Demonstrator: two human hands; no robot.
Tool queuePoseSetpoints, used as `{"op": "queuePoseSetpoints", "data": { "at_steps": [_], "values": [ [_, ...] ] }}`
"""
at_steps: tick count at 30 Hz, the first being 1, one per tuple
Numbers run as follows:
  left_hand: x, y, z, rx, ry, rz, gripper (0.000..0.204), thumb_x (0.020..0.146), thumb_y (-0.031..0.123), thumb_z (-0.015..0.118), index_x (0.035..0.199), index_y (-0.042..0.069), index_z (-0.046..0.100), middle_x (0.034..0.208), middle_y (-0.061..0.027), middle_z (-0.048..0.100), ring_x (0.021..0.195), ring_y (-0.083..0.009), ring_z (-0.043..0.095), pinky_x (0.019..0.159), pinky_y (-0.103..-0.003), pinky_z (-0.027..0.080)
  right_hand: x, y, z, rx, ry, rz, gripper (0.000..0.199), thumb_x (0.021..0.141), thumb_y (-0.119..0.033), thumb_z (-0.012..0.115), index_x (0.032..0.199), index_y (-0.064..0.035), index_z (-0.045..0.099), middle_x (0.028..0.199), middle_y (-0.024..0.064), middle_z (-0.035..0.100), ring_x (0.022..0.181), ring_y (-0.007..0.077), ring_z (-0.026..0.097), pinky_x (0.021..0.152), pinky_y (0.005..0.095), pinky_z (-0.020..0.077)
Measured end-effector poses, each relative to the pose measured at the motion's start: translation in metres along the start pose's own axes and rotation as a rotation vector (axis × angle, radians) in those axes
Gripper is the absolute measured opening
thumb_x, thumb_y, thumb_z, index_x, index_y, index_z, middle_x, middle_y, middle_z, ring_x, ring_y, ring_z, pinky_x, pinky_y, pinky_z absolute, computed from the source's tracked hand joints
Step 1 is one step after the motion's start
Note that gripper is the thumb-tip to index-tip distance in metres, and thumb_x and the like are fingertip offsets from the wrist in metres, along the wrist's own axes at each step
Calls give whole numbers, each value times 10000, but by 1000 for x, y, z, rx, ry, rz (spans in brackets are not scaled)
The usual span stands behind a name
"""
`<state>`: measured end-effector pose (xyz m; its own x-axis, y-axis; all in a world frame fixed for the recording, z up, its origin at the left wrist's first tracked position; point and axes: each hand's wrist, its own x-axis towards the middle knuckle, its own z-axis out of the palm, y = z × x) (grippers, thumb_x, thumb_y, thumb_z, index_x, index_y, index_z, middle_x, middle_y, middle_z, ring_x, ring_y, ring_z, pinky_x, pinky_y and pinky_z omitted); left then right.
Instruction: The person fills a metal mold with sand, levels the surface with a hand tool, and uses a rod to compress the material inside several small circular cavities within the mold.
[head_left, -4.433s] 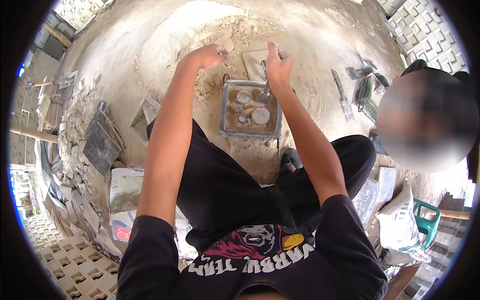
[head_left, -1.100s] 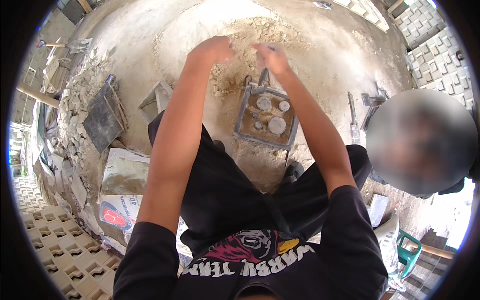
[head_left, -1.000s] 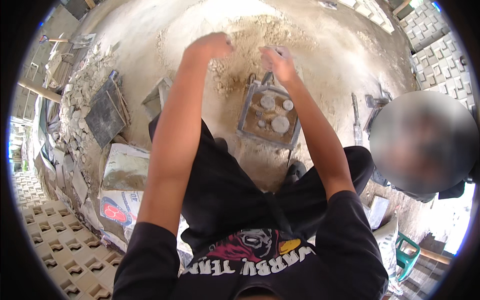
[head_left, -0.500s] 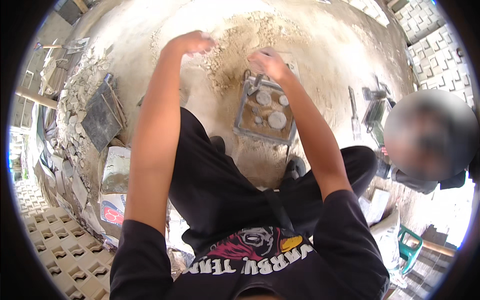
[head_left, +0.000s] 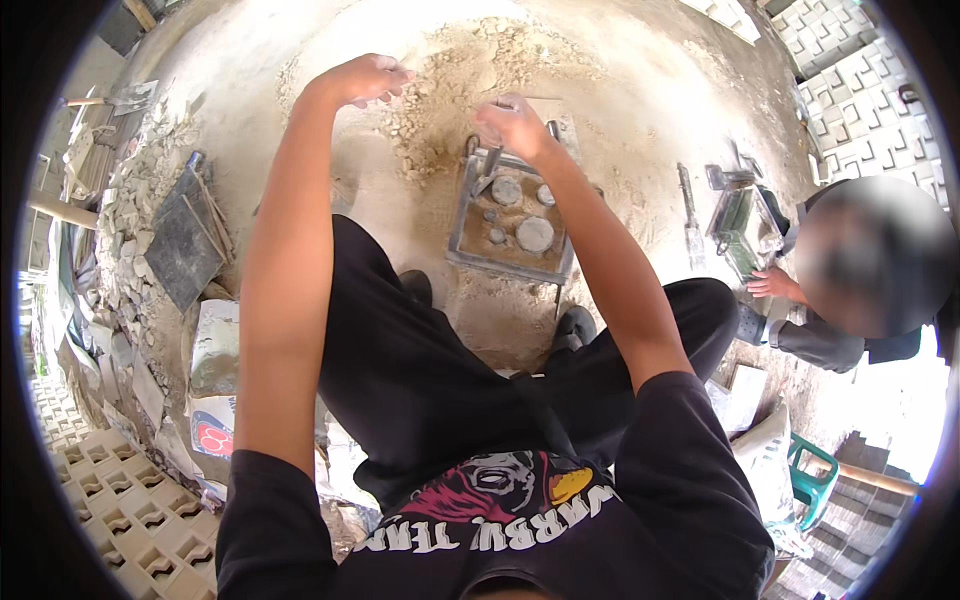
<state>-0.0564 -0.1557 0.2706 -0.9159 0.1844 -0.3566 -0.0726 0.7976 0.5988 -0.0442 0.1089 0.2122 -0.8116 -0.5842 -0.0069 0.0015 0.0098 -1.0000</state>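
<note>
My right hand (head_left: pixel 515 125) is closed round the handle of a small trowel (head_left: pixel 488 168), its flat blade pointing down over the box's far left corner. That box is a grey, rectangular moulding frame (head_left: pixel 500 268) packed with brown sand. Set in the sand are a large pale disc (head_left: pixel 535 234), another round disc (head_left: pixel 506 190) and smaller round pieces; my right forearm partly covers one disc. My left hand (head_left: pixel 368 80) hangs over the ground, left of a heap of loose sand (head_left: pixel 420 130). Its dusty fingers are loosely bent and apart, with nothing visible in them.
On the right a co-worker's hand (head_left: pixel 772 284) reaches by another frame (head_left: pixel 740 235), near a long narrow tool (head_left: pixel 690 215). Rubble (head_left: pixel 135 215) and a dark board (head_left: pixel 185 250) lie at left. A green plastic stool (head_left: pixel 812 480) stands at lower right.
My view has shifted, so the box and both hands appear a little further left. The trowel stays in my right hand. The co-worker's hand now shows beside the other frame.
</note>
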Motion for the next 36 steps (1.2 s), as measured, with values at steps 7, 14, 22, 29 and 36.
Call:
{"op": "queuePoseSetpoints", "data": {
  "at_steps": [7, 14, 22, 29, 36],
  "values": [
    [0, 5, 5, 38, -36, 4, 582, 932, 514, 505, 1332, 92, 512, 1250, -103, 617, 1147, -242, 587, 955, -437, 474, -20, -10, 26, -263, 12, 14, 355, 877, -244, 625, 592, -54, 533, 524, -33, 440, 481, 103, 364, 474, 309, 296],
    [7, 19, 15, 53, -39, 32, 580, 927, 540, 511, 1286, 85, 541, 1215, -86, 629, 1117, -230, 598, 941, -435, 478, -19, 9, 30, -212, 186, -148, 421, 885, -276, 627, 564, -33, 503, 516, -26, 467, 512, 86, 417, 489, 295, 321],
    [2, 28, 15, 74, -21, 42, 569, 935, 545, 491, 1261, 83, 555, 1210, -102, 631, 1114, -222, 602, 920, -407, 489, -3, -12, 21, -71, -4, -93, 453, 933, -360, 592, 573, -88, 547, 469, -40, 385, 403, 80, 351, 395, 268, 261],
    [-6, 28, 17, 118, 9, 39, 555, 930, 484, 511, 1311, 82, 540, 1161, -110, 652, 1066, -209, 618, 872, -361, 492, 0, -31, 34, -126, 34, -132, 672, 918, -599, 528, 491, -81, 497, 434, -22, 380, 369, 98, 324, 399, 269, 272],
    [-3, 24, 14, 99, 15, 73, 547, 924, 498, 522, 1290, 93, 556, 1160, -86, 652, 1028, -196, 621, 815, -342, 481, -11, -26, 21, -185, -70, 51, 595, 977, -385, 517, 458, -115, 409, 407, -10, 340, 369, 104, 309, 396, 290, 258]
  ]
}}
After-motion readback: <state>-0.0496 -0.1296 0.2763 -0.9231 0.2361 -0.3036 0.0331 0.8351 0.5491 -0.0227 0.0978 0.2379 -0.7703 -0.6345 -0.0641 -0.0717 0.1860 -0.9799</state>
